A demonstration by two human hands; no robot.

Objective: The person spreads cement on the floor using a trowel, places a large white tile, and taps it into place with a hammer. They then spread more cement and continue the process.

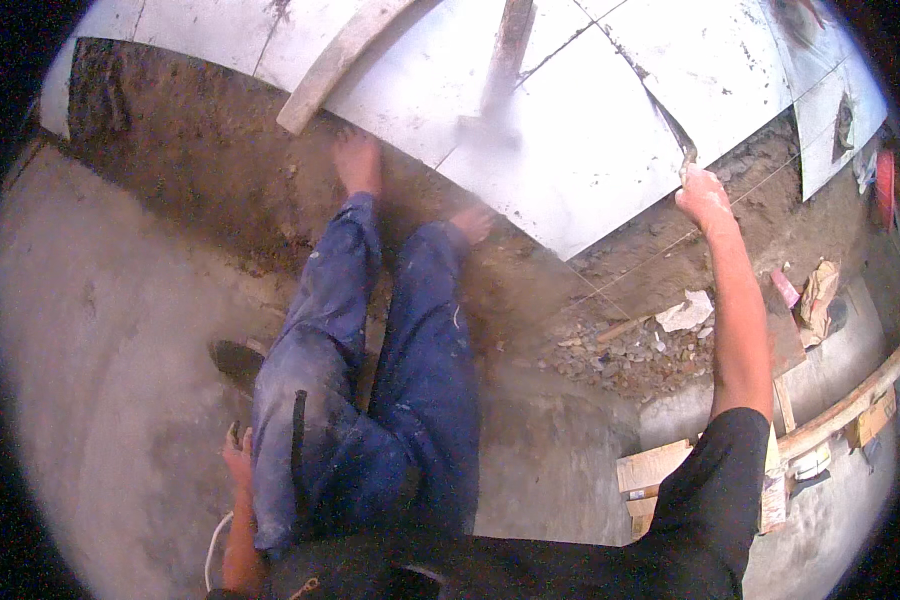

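Observation:
At the far right, my right hand (706, 196), pale with dust, is closed at the edge of a large white tile (570, 170). A narrow dark piece (672, 122) runs from its fingertips along the tile joint; what exactly it is I cannot make out. A wooden-handled mallet (510, 50) lies on the tiles, its head blurred. Low beside my left thigh is my left hand (238, 458), fingers bent, partly hidden by the trouser leg. Something small and dark shows at its fingertips. Further ahead of it, a dark rounded shape (236, 362) sits on the floor.
My bare feet (358, 160) stand on brown soil (190, 150) along the tile edge. A wooden batten (340, 65) lies across the tiles. A thin string (660, 248) stretches over the soil. To the right are gravel (630, 358), torn paper (686, 312) and wooden boards (840, 405).

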